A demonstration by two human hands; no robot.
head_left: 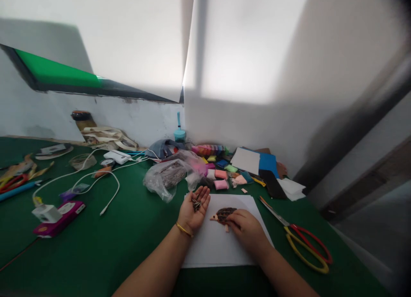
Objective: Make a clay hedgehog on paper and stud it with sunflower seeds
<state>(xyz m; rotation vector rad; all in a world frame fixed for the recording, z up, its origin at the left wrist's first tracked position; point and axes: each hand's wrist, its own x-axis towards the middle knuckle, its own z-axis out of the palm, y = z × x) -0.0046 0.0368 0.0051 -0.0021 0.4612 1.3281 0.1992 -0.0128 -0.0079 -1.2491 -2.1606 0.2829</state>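
Note:
My left hand (195,211) lies palm up and cupped, with a small heap of striped sunflower seeds (196,204) in it. On the white paper (221,252) to its right is a hedgehog figure (221,214), with a peach snout and feet and a back covered in dark seeds. My right hand (245,228) touches the figure's lower right side, thumb and fingers pinched together. Whatever sits between those fingertips is hidden, as is the figure's rear part.
Big scissors (297,237) with red and yellow handles lie right of the paper. Behind it are clay packets (221,184) and a plastic bag of seeds (168,175). White cables (115,181) and a magenta power strip (61,220) occupy the left.

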